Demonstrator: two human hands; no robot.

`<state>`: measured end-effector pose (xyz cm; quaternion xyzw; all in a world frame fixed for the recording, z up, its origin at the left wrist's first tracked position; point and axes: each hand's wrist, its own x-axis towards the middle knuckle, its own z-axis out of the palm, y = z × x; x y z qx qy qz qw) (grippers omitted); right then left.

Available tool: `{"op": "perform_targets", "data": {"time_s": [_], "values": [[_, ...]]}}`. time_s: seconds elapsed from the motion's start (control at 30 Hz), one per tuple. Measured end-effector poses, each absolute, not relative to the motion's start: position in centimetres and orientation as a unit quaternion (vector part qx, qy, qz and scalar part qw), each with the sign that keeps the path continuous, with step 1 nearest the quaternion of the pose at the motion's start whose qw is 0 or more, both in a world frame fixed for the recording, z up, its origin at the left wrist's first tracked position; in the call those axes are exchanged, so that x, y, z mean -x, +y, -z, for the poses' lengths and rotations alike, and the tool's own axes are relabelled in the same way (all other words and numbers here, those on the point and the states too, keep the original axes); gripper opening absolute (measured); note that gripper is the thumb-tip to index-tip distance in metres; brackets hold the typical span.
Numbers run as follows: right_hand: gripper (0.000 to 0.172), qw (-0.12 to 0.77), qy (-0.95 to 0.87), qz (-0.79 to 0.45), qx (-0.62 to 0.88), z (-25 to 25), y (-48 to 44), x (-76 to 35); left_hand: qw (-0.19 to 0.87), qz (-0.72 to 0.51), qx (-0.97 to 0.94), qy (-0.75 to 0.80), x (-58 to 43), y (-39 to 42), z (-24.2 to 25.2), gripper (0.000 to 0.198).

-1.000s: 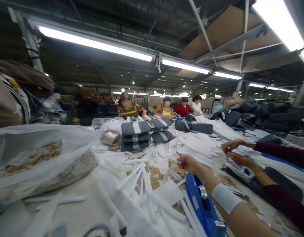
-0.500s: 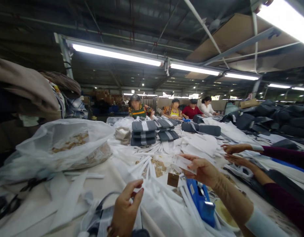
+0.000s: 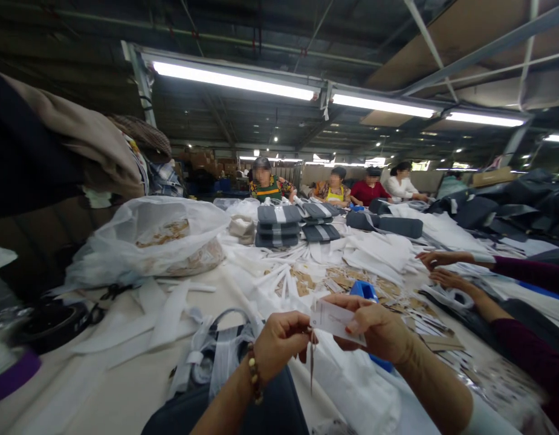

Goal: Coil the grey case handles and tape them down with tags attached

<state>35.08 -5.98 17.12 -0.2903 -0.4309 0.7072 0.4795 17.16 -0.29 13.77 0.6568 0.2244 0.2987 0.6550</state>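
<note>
- The right hand (image 3: 374,329) holds a white card (image 3: 331,320), with the thumb on the front and fingers behind. Half a second ago it held a white card too, but farther from the left hand.
- The card is now between the two hands, above the white cloth on the table. A small hole shows near its left end.
- The left hand (image 3: 281,341) was by itself, with its thumb and finger apart. Now it has come over to the card's left end. Its fingers are bent and close together, but I cannot tell if they pinch the card or something else.
- A thin brown strip (image 3: 312,365) hangs just under the left fingers. Before, a wide brown tag hung under the right hand.
- A dark gray bag (image 3: 279,408) lies under the left arm. Much more of it shows now.
- The blue tool (image 3: 363,291) is partly hidden behind the right hand. Before, more of it showed.
- On the left, a purple ring (image 3: 16,376) has come into view.
- At the right, a co-worker's two hands (image 3: 454,281) have stayed near a dark bag (image 3: 487,311).
- The gray stack (image 3: 278,226) at the back looks the same.
</note>
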Motion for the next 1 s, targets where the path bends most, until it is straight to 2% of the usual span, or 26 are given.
{"op": "perform_targets", "data": {"time_s": [0.17, 0.37, 0.53, 0.7, 0.87, 1.0], "values": [[0.044, 0.48, -0.432, -0.701, 0.302, -16.2, -6.7, -34.2, 0.635, -0.317, -0.651, 0.267, -15.5, -0.4, -13.6, 0.022], [0.043, 0.489, -0.402, -0.709, 0.312, -14.1, -7.7, -33.3, 0.467, -0.352, -0.744, 0.323, -12.8, 0.6, -14.4, 0.02], [0.024, 0.519, -0.375, -0.706, 0.303, -11.2, -7.7, -32.5, 0.417, -0.344, -0.769, 0.342, -11.2, 0.9, -15.8, 0.023], [0.023, 0.521, -0.384, -0.69, 0.325, -9.4, -7.2, -31.3, 0.47, -0.321, -0.753, 0.331, -10.7, 0.8, -17.5, 0.024], [0.018, 0.522, -0.439, -0.683, 0.263, -8.5, -6.3, -29.8, 0.537, -0.313, -0.726, 0.295, -10.8, 0.0, -19.5, 0.03], [0.03, 0.508, -0.425, -0.721, 0.204, -8.1, -5.8, -28.4, 0.563, -0.304, -0.712, 0.288, -11.1, -0.5, -20.4, 0.032]]}}
